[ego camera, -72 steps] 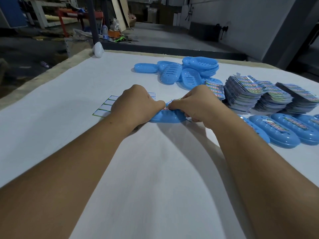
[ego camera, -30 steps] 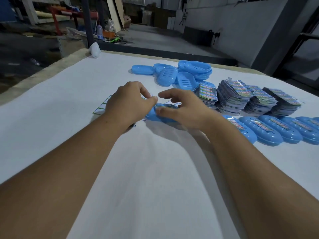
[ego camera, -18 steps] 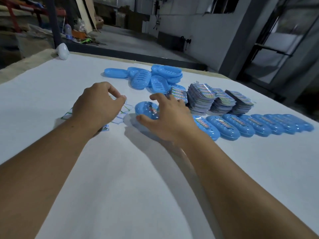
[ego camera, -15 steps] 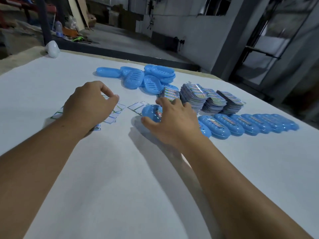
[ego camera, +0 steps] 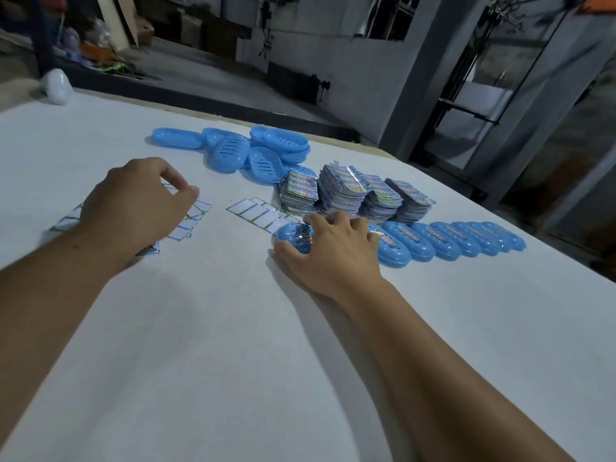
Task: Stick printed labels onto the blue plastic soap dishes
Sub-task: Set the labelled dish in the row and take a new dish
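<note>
A blue soap dish (ego camera: 291, 236) with a printed label on top lies on the white table (ego camera: 233, 345). My right hand (ego camera: 333, 251) grips it, thumb at its near end and fingers over the top. Just to its right runs a row of labelled dishes (ego camera: 420, 241). My left hand (ego camera: 133, 205) hovers with loosely curled fingers over some emptied label sheets (ego camera: 196, 215) and holds nothing that I can see. Stacks of printed labels (ego camera: 346, 188) stand behind the row. Unlabelled blue dishes (ego camera: 263, 151) are piled further back.
Another emptied label sheet (ego camera: 256, 211) lies between my hands. A white rounded object (ego camera: 56, 86) sits at the table's far left corner. Beyond the far edge are a dark workshop floor, a grey wall and metal frames.
Both hands were pressing the label onto the dish; my left hand let go and drew back left. My right hand slid the dish right, up to the row of labelled dishes.
</note>
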### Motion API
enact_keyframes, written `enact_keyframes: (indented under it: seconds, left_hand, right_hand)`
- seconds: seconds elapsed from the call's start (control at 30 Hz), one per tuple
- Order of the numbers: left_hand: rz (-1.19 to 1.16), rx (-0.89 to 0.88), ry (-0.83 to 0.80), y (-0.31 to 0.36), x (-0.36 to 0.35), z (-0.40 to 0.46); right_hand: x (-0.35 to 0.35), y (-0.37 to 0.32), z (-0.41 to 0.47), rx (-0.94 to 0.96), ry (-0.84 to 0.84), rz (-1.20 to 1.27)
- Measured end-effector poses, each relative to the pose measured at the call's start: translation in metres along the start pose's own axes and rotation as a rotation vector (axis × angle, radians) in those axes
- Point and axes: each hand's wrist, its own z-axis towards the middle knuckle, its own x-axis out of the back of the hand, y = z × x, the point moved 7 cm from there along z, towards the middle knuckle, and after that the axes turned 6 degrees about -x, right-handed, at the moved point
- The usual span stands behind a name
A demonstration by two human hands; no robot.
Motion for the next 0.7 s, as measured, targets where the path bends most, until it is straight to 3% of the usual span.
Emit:
enact_keyframes:
  seconds: [0.7]
  left_hand:
    - [0.033,-0.043,-0.011,-0.004,-0.009,0.004]
  right_hand:
    - [0.007,0.061,0.012,-0.147,0.005,0.044]
